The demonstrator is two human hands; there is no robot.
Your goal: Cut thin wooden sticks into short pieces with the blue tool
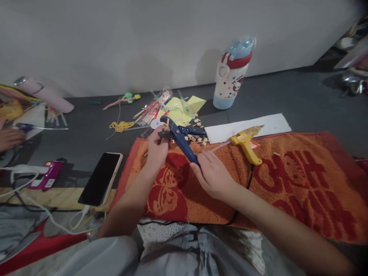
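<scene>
My right hand (214, 174) is wrapped round a handle of a blue hand cutter (183, 143), held above an orange towel (230, 195). The cutter's other handle points right, spread apart from the gripped one. At the tool's dark jaw, my left hand (158, 147) is closed on a thin wooden stick (168, 122), of which a short pale end shows. Just behind the cutter lie several small cut wood pieces (198, 138). To the right, a yellow glue gun (247, 143) rests across a white strip (274, 125) and the towel.
At the back stand a children's water bottle (231, 82), wrapped sticks (152, 109) and yellow paper (175, 109). Yellow string (122, 125) lies left of them. A phone (100, 178) charges near the front edge beside a purple power block (47, 175). Another person's hand (11, 138) is at far left.
</scene>
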